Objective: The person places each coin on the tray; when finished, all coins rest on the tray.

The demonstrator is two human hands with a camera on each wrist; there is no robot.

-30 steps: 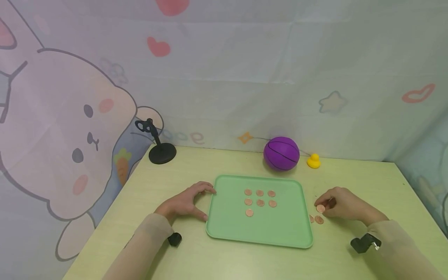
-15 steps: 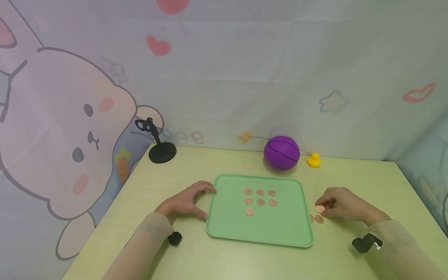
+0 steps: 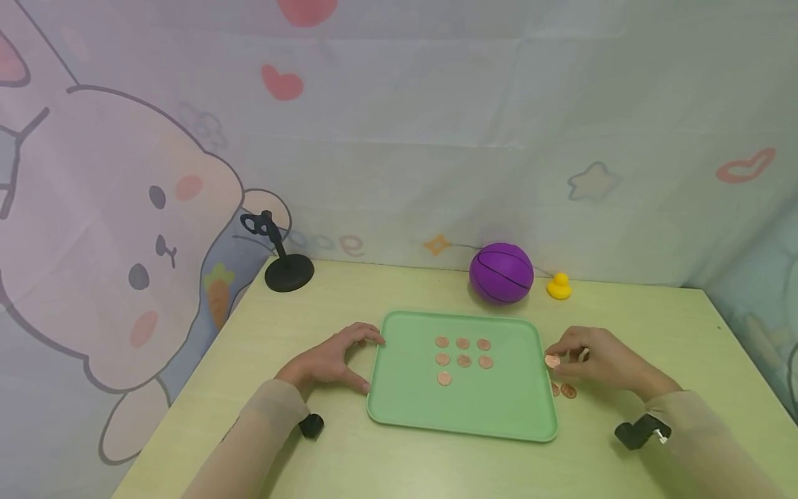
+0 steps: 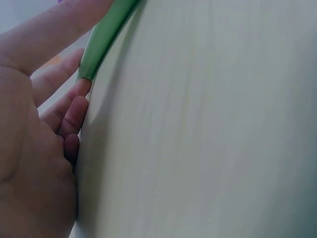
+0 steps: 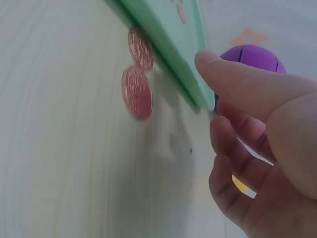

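Observation:
A light green tray (image 3: 461, 409) lies on the table. On it, several copper coins (image 3: 464, 361) form two rows of three with a single one below the left end. My left hand (image 3: 327, 357) is at the tray's left rim, thumb and fingers spread apart along it. In the left wrist view its fingertips (image 4: 85, 87) meet the green edge. My right hand (image 3: 598, 357) pinches a copper coin (image 3: 552, 361) between thumb and fingers, over the tray's right rim. Two more coins (image 5: 137, 92) lie on the table under that hand, one against the tray's side.
Behind the tray sit a purple ball (image 3: 501, 274) with black lines and a small yellow rubber duck (image 3: 559, 286). A black stand (image 3: 289, 272) occupies the table's back left corner. A printed cloth backdrop (image 3: 399, 138) rises along the back and left.
My right hand has moved left and slightly away from me with the pinched coin, from beside the tray to its right rim. The left hand stays put.

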